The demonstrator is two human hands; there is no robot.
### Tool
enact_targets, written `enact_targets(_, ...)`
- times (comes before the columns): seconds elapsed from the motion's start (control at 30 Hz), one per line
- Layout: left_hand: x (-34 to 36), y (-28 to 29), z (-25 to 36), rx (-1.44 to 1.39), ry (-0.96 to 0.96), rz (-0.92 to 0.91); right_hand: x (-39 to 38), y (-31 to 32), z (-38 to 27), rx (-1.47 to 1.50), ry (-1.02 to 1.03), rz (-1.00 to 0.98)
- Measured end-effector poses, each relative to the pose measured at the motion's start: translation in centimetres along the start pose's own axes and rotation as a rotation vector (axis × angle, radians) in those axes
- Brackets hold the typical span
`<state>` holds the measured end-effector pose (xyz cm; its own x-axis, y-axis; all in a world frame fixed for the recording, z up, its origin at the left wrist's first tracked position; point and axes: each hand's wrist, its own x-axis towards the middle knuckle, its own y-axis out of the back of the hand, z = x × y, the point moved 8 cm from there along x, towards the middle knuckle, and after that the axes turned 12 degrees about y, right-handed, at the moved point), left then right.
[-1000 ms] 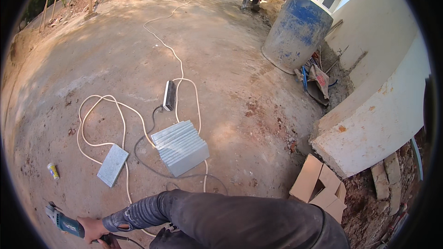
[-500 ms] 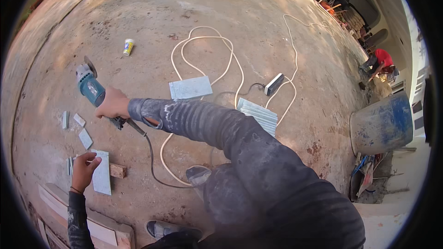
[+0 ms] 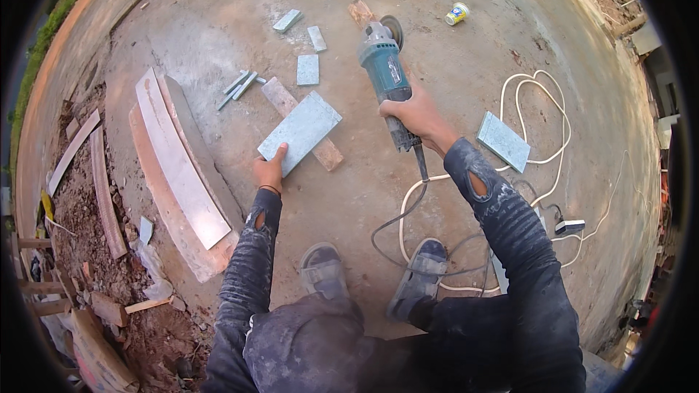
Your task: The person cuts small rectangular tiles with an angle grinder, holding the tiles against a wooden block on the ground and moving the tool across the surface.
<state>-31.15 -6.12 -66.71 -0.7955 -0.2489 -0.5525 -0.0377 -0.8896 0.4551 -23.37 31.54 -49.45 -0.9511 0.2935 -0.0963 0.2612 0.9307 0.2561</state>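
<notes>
My right hand [image 3: 421, 118] is wrapped round the rear body of a teal and black angle grinder [image 3: 386, 71], whose disc [image 3: 392, 30] points away from me. A dark cord trails from the tool's near end. With the thumb on top, my left hand [image 3: 269, 169] grips the near left corner of a pale blue-green tile [image 3: 301, 131]. The tile lies across a long reddish block [image 3: 327, 153], which shows on both sides of it. Beyond the tile are smaller tile pieces [image 3: 307, 70] and thin cut strips [image 3: 239, 87].
At left, a curved slab [image 3: 191, 167] borders rubble and timber scraps. To the right, another tile [image 3: 504, 141] rests over a looped white cable [image 3: 562, 120], near a power strip [image 3: 569, 227]. A yellow-white cup [image 3: 457, 14] and a brick piece [image 3: 360, 12] lie farther off.
The view has swung left. My left hand, earlier beside the tile with bent fingers, now grips its corner. The grinder, still in my right hand, has come closer to the tile.
</notes>
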Motion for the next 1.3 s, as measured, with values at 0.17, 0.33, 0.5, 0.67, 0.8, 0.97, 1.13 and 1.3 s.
enact_targets(0.17, -0.2, -2.9, 1.5, -0.58, -0.057, -0.228, -1.4, -0.4, 1.6, -0.014, -0.08, -0.049)
enact_targets(0.33, 1.7, -2.2, 2.6, -0.634, -0.05, -0.23, -1.7, -2.5, 1.4, -0.089, -0.05, -0.063)
enact_targets(0.5, 2.1, -2.7, 2.9, -0.699, 0.029, -0.163, -1.3, -4.2, 1.9, -0.143, 0.014, -0.073)
enact_targets(0.67, 2.9, -2.3, 3.0, -0.629, 0.037, -0.124, -1.6, -6.7, 1.3, -0.202, 0.017, -0.121)
enact_targets(0.8, 4.2, -1.1, 2.6, -0.573, -0.005, -0.166, -1.6, -9.4, 2.3, -0.253, 0.028, -0.184)
enact_targets(0.97, 5.7, -0.9, 3.1, -0.545, 0.06, -0.294, -1.0, -11.0, 2.8, -0.405, 0.003, -0.216)
enact_targets(1.13, 4.9, -1.7, 4.1, -0.415, 0.045, -0.278, -0.9, -11.6, 2.8, -0.405, 0.018, -0.196)
enact_targets(1.3, 5.5, -1.6, 3.9, -0.382, 0.049, -0.298, -0.1, -12.7, 3.1, -0.367, -0.001, -0.194)
